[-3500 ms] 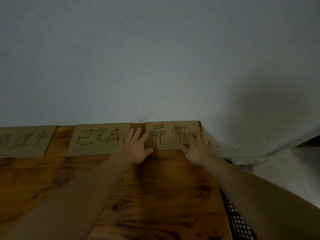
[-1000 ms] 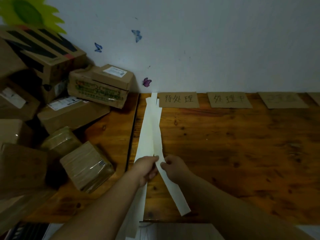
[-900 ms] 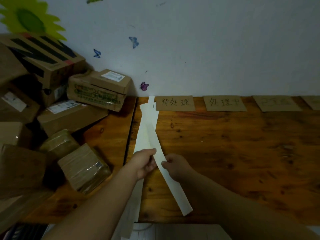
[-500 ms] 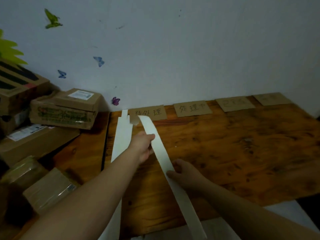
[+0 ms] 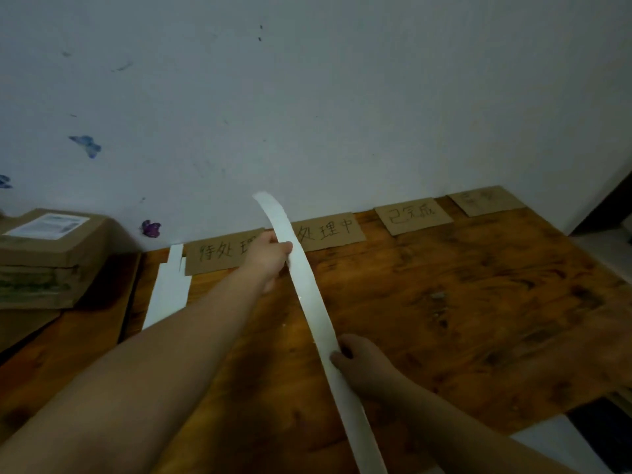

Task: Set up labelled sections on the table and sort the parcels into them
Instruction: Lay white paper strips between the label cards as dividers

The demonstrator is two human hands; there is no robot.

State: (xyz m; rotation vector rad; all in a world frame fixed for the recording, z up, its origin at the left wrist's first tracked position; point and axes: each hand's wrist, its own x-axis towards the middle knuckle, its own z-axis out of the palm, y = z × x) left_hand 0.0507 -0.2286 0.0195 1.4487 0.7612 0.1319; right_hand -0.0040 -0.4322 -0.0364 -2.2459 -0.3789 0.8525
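Note:
A long white paper strip (image 5: 309,295) arcs above the wooden table (image 5: 461,302). My left hand (image 5: 270,256) grips it near its far end, which curls up in front of the wall. My right hand (image 5: 359,360) pinches the same strip lower down, and the near end hangs past the table's front edge. Several brown card labels with handwriting lie along the wall: one (image 5: 219,254) partly behind my left hand, one (image 5: 328,230) just right of the strip, a third (image 5: 412,215) and a fourth (image 5: 485,200) further right. More white strips (image 5: 169,292) lie flat at the table's left edge.
A stack of cardboard parcels (image 5: 48,254) stands on the lower wooden surface at the left. Butterfly stickers (image 5: 85,145) dot the white wall. The table's right edge drops off near a dark gap at the far right.
Both hands have carried the strip to the right, from the left-edge pile to between the first two labels. My left hand has lifted the far end higher. The camera has turned right.

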